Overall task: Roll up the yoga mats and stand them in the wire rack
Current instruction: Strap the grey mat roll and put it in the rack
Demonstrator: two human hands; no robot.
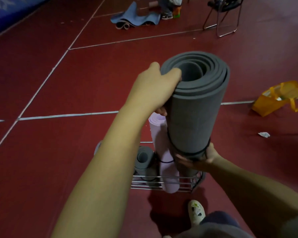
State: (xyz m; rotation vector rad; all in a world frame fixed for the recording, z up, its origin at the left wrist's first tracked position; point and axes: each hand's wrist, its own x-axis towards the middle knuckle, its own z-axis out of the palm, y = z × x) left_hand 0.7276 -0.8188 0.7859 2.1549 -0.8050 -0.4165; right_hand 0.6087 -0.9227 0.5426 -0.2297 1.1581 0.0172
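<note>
The left hand (155, 88) grips the top rim of a rolled grey mat (194, 107), thumb hooked over the edge into the spiral and the other fingers wrapped round the outside of the roll. The mat stands close to upright, tilted slightly, its lower end down inside the wire rack (163, 184) on the red floor (58, 152). A thin black band (191, 152) circles the roll near its lower part.

Low at the left of the rack stands a shorter grey roll (144, 162), its open end facing up. Just beside it, to the right, a lilac mat (163, 162) stands rolled and leaning, touching the big grey roll; it also carries a dark band. Its foot pokes past the rack's front wires.

The right hand (199, 158) cups the grey mat from below the band, fingers curled round the roll's near side.

Near the bottom edge of the floor in view, a pale shoe (196, 212) points toward the rack.

Farther off, at the top of the floor, a blue mat (136, 18) lies rumpled and partly unrolled, with another person's shoe just beside it. To the right of that stands a folding chair (225, 16). At the right edge lies a yellow bag (279, 98), and below it a scrap of white paper (264, 134). White lines (67, 115) cross the floor.
</note>
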